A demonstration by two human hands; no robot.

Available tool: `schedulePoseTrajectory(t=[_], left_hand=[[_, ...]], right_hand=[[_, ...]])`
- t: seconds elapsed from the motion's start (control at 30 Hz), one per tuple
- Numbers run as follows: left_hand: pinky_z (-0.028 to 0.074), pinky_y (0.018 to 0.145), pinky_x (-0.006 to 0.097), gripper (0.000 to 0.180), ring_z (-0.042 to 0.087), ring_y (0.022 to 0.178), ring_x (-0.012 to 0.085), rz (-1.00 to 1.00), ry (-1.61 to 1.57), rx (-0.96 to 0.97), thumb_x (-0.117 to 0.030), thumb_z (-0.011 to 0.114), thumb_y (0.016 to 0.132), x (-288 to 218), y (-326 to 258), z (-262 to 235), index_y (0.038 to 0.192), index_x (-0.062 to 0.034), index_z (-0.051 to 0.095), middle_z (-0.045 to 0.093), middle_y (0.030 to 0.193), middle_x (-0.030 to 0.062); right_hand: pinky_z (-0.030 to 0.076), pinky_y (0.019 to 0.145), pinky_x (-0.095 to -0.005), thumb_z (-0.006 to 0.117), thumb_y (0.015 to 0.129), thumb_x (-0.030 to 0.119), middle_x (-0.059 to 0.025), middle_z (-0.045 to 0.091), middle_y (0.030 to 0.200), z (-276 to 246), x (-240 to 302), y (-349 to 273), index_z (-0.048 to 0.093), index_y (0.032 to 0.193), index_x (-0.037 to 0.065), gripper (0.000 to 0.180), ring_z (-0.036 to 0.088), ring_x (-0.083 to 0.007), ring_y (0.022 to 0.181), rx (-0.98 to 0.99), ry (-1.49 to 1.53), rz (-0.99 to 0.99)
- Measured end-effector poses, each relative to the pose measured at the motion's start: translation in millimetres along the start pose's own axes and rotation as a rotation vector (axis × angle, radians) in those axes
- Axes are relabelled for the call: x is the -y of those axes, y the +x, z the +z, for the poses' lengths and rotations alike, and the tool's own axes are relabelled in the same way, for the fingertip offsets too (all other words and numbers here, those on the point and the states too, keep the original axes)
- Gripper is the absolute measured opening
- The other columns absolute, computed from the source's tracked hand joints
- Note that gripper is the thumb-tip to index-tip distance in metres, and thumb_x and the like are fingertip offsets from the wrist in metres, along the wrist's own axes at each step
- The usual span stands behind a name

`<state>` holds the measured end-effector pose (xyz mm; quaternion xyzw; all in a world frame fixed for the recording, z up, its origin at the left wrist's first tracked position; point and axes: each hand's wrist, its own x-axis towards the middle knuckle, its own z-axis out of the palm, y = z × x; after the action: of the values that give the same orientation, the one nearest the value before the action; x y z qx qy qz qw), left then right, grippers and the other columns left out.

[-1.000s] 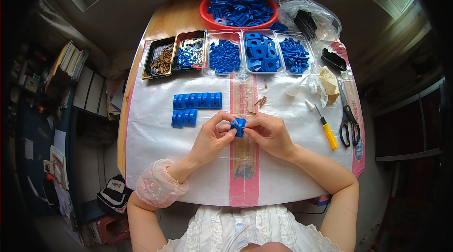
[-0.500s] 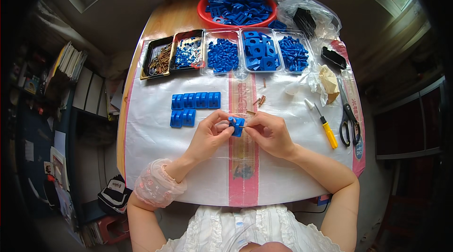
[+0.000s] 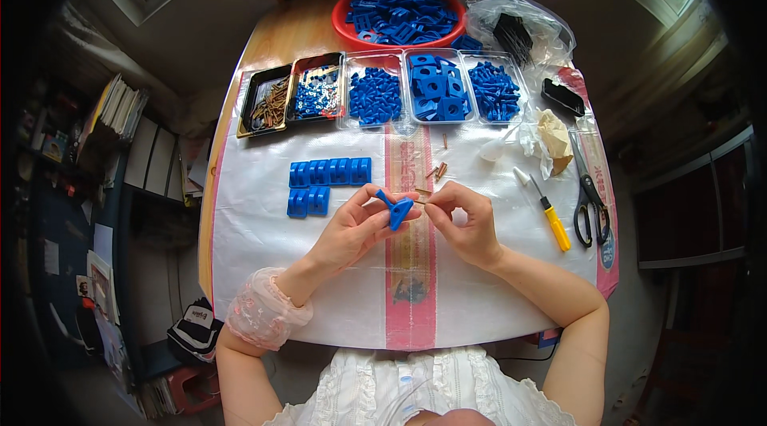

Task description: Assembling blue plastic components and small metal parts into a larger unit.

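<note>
My left hand (image 3: 349, 228) grips a blue plastic bracket (image 3: 399, 213) between thumb and fingers, above the middle of the table. A narrow blue stem (image 3: 383, 197) sticks out of the bracket toward the upper left. Close to its right side, my right hand (image 3: 466, 225) pinches a thin brass-coloured pin (image 3: 420, 202) between thumb and forefinger. The pin points at the bracket; whether its tip is inside I cannot tell. Beyond my left hand lie blue assembled pieces (image 3: 330, 172) in two rows. Several short copper-coloured pins (image 3: 440, 171) lie loose past my right hand.
Across the back stand a black tray of pins (image 3: 270, 100), a black tray of small parts (image 3: 318, 94) and clear trays of blue parts (image 3: 375, 95). Behind them are a red basin (image 3: 342, 27) and plastic bags (image 3: 551, 23). To the right lie a yellow-handled screwdriver (image 3: 557, 229) and black-handled scissors (image 3: 590, 202).
The bracket has been turned in my left hand, so its stem now points to the upper left. My right hand has shifted slightly to the right, still pinching the pin.
</note>
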<state>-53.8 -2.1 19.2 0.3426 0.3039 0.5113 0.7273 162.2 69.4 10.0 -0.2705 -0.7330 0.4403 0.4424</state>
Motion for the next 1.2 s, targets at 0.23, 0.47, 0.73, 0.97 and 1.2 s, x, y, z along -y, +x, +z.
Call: schedulePoseTrajectory(t=[0.23,0.47,0.73,0.97,1.2], left_hand=[[0.051,0.107,0.037,0.017,0.055,0.132,0.0284,-0.009,-0.001,0.026,-0.008,0.049,0.106,0,0,1,0.122,-0.0104,0.05,0.048,0.147,0.0223],[0.051,0.106,0.036,0.016,0.055,0.132,0.0293,0.007,0.011,0.038,-0.008,0.049,0.105,3,0,-1,0.121,-0.0095,0.05,0.049,0.146,0.0215],[0.051,0.099,0.029,0.018,0.061,0.122,0.0199,0.147,0.405,-0.083,0.001,0.052,0.102,12,0,-4,0.119,-0.0047,0.049,0.052,0.142,0.0159],[0.053,0.093,0.028,0.019,0.062,0.114,0.0171,0.134,0.395,-0.119,0.002,0.055,0.1,10,-2,3,0.118,-0.0037,0.049,0.052,0.132,0.0097],[0.055,0.092,0.027,0.022,0.063,0.112,0.0152,0.161,0.375,-0.124,0.002,0.058,0.098,12,-1,-2,0.119,-0.0025,0.051,0.054,0.125,0.0071]], right_hand=[[0.042,0.054,-0.022,0.07,0.088,-0.002,-0.0014,0.062,0.071,0,-1,0,0.066,0.089,0.0,0.004,0.053,-0.0055,0.06,0.0,0.001,0.001],[0.042,0.054,-0.022,0.07,0.088,-0.002,-0.0014,0.063,0.072,0,2,1,0.067,0.089,0.0,0.004,0.053,-0.0051,0.06,0.004,0.014,0.014],[0.043,0.052,-0.0238,0.073,0.085,-0.002,-0.0021,0.061,0.07,0,2,-2,0.067,0.088,0.002,0.007,0.056,-0.0077,0.058,0.048,-0.031,-0.06],[0.043,0.051,-0.0267,0.072,0.079,-0.007,-0.0057,0.061,0.069,3,8,0,0.065,0.082,0.001,0.011,0.057,-0.0127,0.056,0.14,-0.14,-0.142],[0.043,0.052,-0.0265,0.071,0.082,-0.007,-0.0061,0.061,0.071,2,3,-1,0.065,0.085,-0.001,0.009,0.057,-0.0113,0.058,0.136,-0.124,-0.063]])
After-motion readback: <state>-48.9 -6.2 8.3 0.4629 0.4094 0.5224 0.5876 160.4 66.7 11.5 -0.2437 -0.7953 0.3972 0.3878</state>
